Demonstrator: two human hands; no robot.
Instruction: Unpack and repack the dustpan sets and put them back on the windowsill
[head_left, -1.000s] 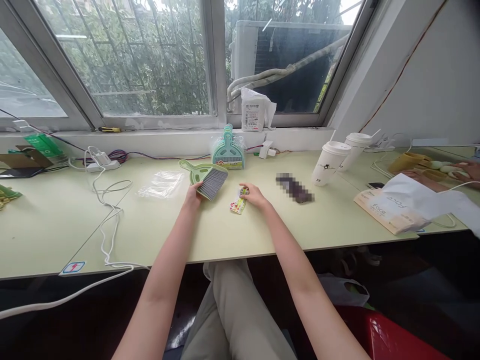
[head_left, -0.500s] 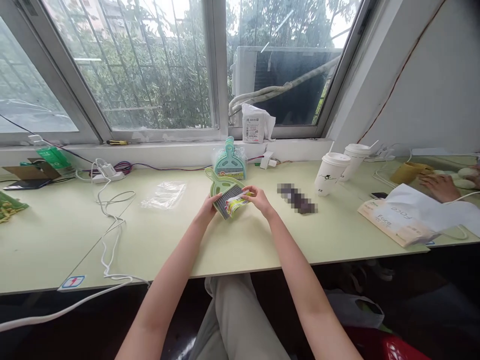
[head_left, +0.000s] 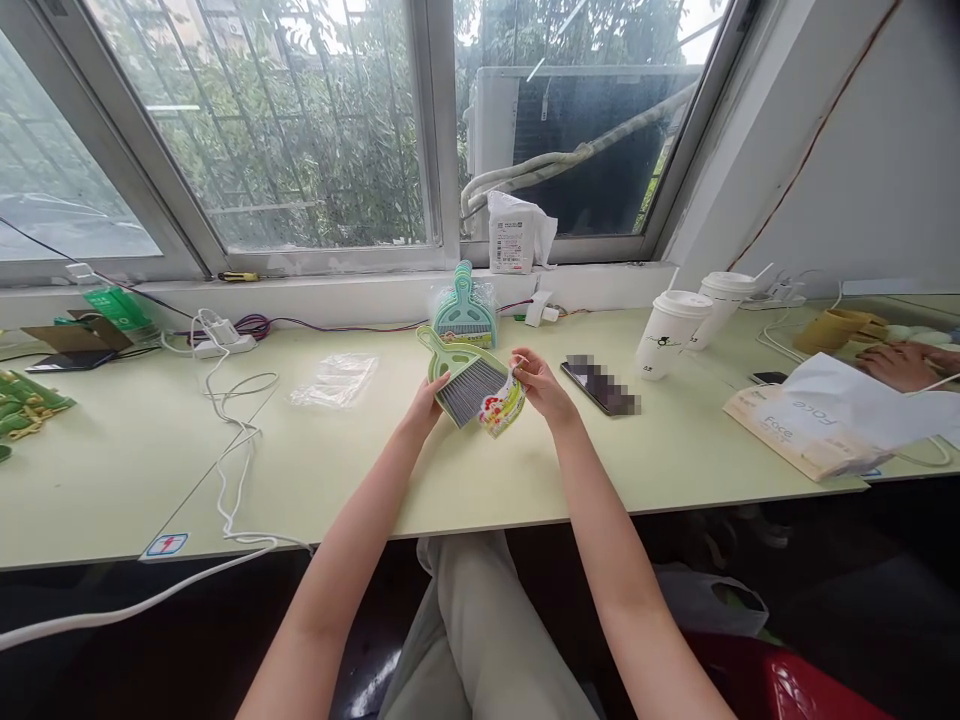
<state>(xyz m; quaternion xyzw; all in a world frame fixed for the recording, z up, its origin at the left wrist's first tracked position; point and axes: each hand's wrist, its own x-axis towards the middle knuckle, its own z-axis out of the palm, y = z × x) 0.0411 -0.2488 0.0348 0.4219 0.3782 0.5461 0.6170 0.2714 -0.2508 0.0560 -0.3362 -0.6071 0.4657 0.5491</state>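
Observation:
My left hand [head_left: 426,406] grips the left edge of a small green dustpan and brush set [head_left: 469,385], tilted above the table with its handle toward the window. Grey bristles face up. A printed paper label [head_left: 501,405], colourful with red and yellow-green, hangs off the brush's lower right side. The fingers of my right hand [head_left: 543,385] pinch this label at its upper right. Behind, by the wall, stands a stack of blue-green dustpan sets [head_left: 463,312] in clear plastic. Left of my hands lies a flat clear plastic bag [head_left: 335,381].
Right of my hands lie a phone [head_left: 600,385], two white lidded cups [head_left: 670,335] with straws and a tissue pack [head_left: 795,420]. White cables [head_left: 225,450] run across the left. Another person's hand [head_left: 900,365] rests at the far right. A tissue packet [head_left: 511,235] stands on the sill.
My right hand has drawn the label to the right, away from the brush, so more bristles show. My left hand still holds the dustpan set. The camera view has shifted slightly.

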